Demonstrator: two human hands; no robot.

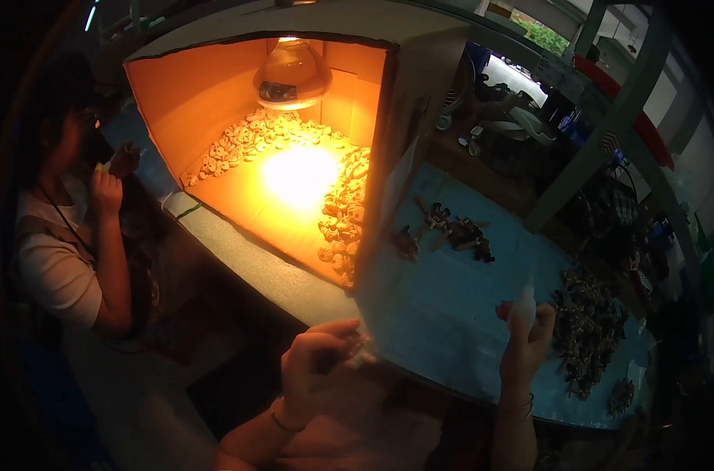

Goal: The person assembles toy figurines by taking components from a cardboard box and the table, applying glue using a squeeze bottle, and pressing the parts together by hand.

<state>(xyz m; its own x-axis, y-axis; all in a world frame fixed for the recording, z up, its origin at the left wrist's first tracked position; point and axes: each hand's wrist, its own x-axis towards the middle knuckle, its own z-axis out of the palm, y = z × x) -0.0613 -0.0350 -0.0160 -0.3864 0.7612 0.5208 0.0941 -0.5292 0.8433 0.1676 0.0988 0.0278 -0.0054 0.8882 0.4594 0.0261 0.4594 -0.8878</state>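
My left hand (314,365) is curled near the table's front edge, pinching a small pale piece (362,351) between thumb and fingers. My right hand (523,339) is raised over the blue table top (451,314) and holds a small white bottle (524,298) upright. A pile of dark small pieces (588,330) lies just right of that hand. Open to my side, a cardboard box (216,86) glows orange under a heat lamp (293,74), with many pale shell-like pieces (341,212) spread along its floor.
A cluster of dark clips and bits (451,231) lies on the table behind my hands. Another person (67,228) sits at the left, hands raised near the face. Metal shelf posts (600,133) and clutter stand at the back right. The floor below is dark.
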